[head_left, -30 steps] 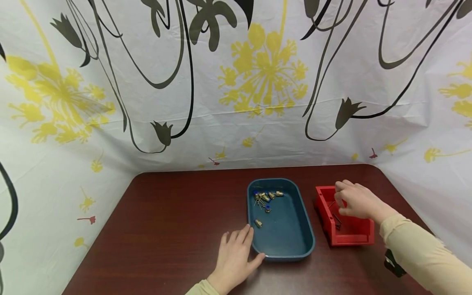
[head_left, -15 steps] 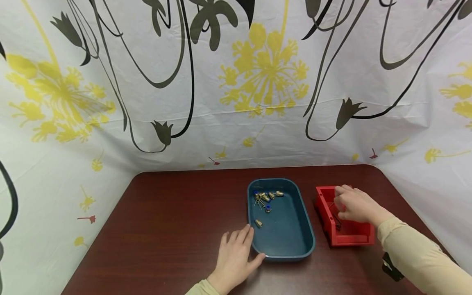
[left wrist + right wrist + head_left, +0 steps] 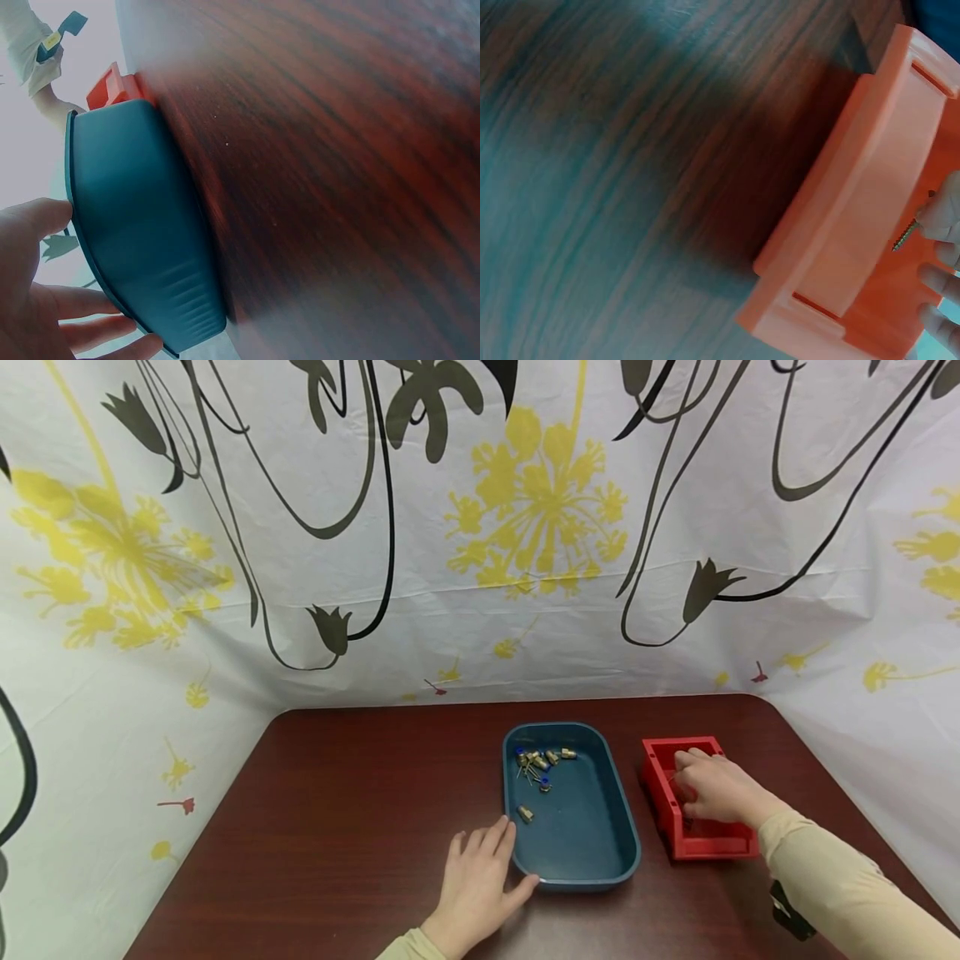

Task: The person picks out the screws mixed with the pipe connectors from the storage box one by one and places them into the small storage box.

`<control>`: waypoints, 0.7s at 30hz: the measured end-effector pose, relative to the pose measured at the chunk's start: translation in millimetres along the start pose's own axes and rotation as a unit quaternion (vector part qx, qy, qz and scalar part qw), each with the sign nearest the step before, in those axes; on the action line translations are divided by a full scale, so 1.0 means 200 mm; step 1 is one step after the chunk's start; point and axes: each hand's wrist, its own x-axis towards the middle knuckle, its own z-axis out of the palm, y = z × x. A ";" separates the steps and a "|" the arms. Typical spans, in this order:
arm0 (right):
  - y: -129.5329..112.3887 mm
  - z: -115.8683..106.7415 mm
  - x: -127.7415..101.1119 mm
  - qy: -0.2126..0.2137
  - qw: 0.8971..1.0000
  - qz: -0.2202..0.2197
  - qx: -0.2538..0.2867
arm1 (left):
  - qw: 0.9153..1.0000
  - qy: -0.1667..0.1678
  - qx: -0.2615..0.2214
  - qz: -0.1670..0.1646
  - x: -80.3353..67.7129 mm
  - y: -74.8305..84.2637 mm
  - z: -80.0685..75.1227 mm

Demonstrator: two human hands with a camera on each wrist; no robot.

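On a dark wood-grain bench [image 3: 337, 827] backed by a floral curtain [image 3: 480, 527], a person works between two small containers near the right edge. The right hand [image 3: 716, 789] reaches down into a red plastic bin [image 3: 701, 843] standing close to the bench's right edge; the right wrist view shows its fingertips [image 3: 939, 214] pinching a screw [image 3: 904, 236] by the head, the threaded tip pointing at the bin's inner wall. The left hand [image 3: 476, 889] rests flat on the bench toward the near edge, fingers relaxed and spread, gripping nothing; its fingers touch the near left corner of a blue tray [image 3: 592, 852] that sits just left of the red bin, the two containers apart. Inside the tray, a cluster of small brass parts [image 3: 542, 758], some capped in blue, lies at the far end, and one lone brass part [image 3: 526, 814] lies nearer the left wall. Cream sleeves [image 3: 847, 893] cover both forearms.
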 end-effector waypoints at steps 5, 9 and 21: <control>0.00 0.02 0.00 -0.005 1.000 0.010 -0.007 | 1.000 -0.007 -0.001 -0.004 0.00 0.00 0.00; 0.00 0.03 0.00 -0.010 1.000 0.009 -0.003 | 1.000 -0.008 0.001 -0.004 0.00 0.00 0.00; 0.00 0.08 0.01 -0.033 0.999 0.029 0.006 | 1.000 -0.001 0.008 0.001 0.00 0.00 0.00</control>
